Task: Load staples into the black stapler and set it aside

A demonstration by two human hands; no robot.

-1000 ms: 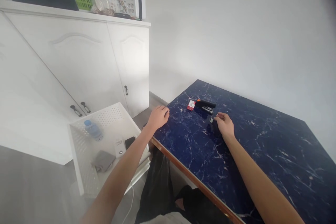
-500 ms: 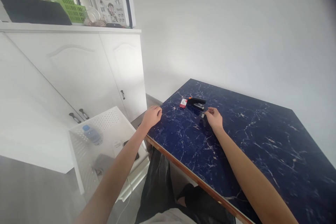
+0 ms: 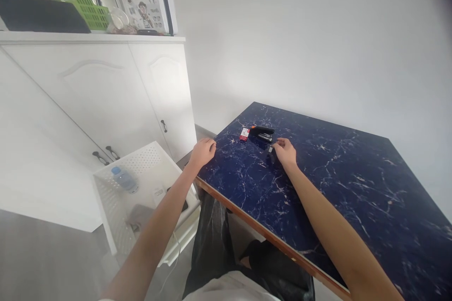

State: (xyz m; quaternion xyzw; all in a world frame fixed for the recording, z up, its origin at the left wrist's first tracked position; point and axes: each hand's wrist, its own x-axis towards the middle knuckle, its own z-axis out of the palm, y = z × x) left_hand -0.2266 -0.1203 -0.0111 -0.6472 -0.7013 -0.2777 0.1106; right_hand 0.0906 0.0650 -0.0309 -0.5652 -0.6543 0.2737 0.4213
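Between the thumb and fingers of my right hand (image 3: pixel 286 152) is a small silver-grey block (image 3: pixel 270 149), pinched just above the dark blue marbled table (image 3: pixel 339 197); its exact kind is too small to make out. Beyond it lies a black stapler (image 3: pixel 263 133) with an orange part at its left end. A small red and white box (image 3: pixel 244 134) touches or nearly touches that end. My left hand (image 3: pixel 202 151) rests at the table's left edge, its fingers curled in and nothing seen in them.
Left of the table stands a white perforated bin (image 3: pixel 102 211) holding a blue-capped bottle (image 3: pixel 123 179), a dark flat item and grey cloth. White cabinets (image 3: pixel 95 84) carry a green basket (image 3: pixel 90 11) and a printed white case (image 3: pixel 146 4). A white wall rises behind the table.
The view has shifted slightly. My right hand keeps its pinch on the small block near the stapler, with the block now showing more clearly. My left hand stays at the table edge.
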